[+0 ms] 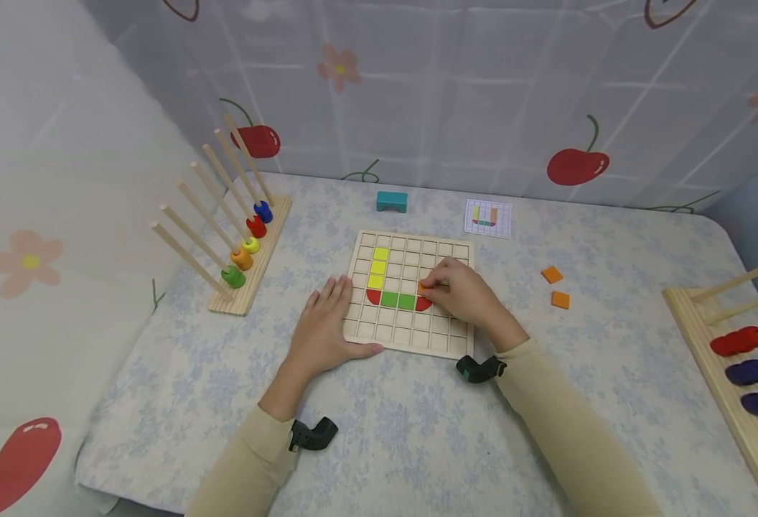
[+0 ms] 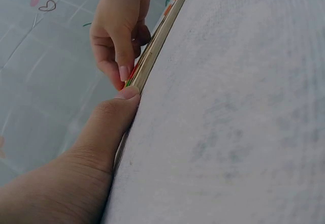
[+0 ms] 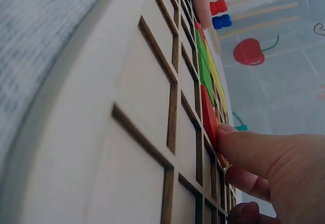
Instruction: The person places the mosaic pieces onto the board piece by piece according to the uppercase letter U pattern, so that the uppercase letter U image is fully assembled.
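A wooden grid board (image 1: 401,336) lies on the table. In its squares sit yellow tiles (image 1: 377,267) in a column, with two green tiles (image 1: 398,301) below and a rounded red tile at each end of that row. My right hand (image 1: 461,291) pinches an orange square tile (image 1: 421,288) between thumb and fingers, just above the right red tile (image 3: 208,113). At the board's left edge rests my left hand (image 1: 324,330), fingers straight and thumb along the front edge. In the left wrist view its thumb (image 2: 109,120) touches the board's side.
Two loose orange tiles (image 1: 556,287) lie right of the board. A pattern card (image 1: 487,219) and a teal block (image 1: 392,202) are behind it. Peg racks with colored beads stand left (image 1: 256,276) and right (image 1: 708,373). A patterned curtain (image 1: 431,108) hangs behind the table.
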Demonstrator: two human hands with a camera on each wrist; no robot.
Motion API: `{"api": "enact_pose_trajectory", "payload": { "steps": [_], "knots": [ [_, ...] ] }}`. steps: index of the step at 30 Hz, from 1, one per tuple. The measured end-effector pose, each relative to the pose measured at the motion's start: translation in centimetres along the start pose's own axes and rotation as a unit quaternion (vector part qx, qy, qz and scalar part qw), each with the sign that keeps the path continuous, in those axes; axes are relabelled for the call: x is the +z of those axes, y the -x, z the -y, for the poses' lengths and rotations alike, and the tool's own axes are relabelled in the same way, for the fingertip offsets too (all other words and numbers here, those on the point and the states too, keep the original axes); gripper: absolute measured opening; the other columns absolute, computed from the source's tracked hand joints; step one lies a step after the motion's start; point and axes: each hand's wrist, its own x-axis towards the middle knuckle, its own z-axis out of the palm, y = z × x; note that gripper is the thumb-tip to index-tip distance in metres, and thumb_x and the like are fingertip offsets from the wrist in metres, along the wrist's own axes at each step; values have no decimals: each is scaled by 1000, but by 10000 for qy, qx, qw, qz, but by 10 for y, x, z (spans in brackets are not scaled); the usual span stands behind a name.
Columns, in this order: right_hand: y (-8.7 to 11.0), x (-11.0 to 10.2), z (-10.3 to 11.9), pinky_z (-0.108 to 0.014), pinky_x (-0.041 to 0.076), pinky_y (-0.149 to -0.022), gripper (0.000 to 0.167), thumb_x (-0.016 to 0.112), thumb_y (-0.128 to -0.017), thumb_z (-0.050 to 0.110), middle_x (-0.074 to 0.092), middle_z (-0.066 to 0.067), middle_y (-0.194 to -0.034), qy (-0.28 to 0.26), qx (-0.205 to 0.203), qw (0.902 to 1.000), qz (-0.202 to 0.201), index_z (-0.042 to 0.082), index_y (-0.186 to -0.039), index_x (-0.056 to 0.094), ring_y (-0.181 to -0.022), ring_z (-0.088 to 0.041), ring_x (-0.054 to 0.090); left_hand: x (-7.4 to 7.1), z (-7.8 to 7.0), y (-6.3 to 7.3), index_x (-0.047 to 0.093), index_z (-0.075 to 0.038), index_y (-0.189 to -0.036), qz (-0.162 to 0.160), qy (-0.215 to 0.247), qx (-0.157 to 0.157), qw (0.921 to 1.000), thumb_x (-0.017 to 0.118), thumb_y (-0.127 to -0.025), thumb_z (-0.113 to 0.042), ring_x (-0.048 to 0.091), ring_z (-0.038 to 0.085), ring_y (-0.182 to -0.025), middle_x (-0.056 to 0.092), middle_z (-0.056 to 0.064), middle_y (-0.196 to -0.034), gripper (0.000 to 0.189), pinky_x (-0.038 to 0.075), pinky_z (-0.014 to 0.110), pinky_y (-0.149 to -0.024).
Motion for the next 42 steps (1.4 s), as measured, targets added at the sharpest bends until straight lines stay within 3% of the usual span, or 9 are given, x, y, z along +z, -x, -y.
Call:
{"api": "enact_pose_trajectory", "payload": {
  "steps": [9,13,23,42],
  "knots": [
    [18,-10,0,-38,47,-87,27,69,-94,27,61,0,-112,42,7,10000,-27,16,-119,70,-99,-21,55,2,-1,0,9,-9,-160,-36,18,25,10000,66,-66,-83,2,23,-157,9,6,-168,133,6,48,-127],
    [29,-21,-6,-37,47,-79,29,67,-96,26,61,-2,-113,20,-54,9998,-176,14,-122,68,-92,-22,54,2,-1,-1,10,-9,-160,-72,33,40,10000,67,-66,-82,3,24,-157,10,6,-168,132,7,48,-127],
    [56,-51,-43,-31,42,-72,30,68,-95,24,61,-8,-111,299,46,9962,-819,10,-121,68,-85,-21,48,2,-2,-1,11,-9,-160,-103,43,48,9999,66,-66,-83,3,23,-157,10,6,-168,132,7,49,-127],
    [112,-95,-100,-26,38,-62,37,69,-94,30,58,-14,-115,878,827,9850,-1236,6,-121,68,-80,-22,44,3,0,0,12,-8,-160,-171,14,57,9998,67,-65,-84,3,23,-157,11,6,-168,133,7,49,-127]
  ]
}}
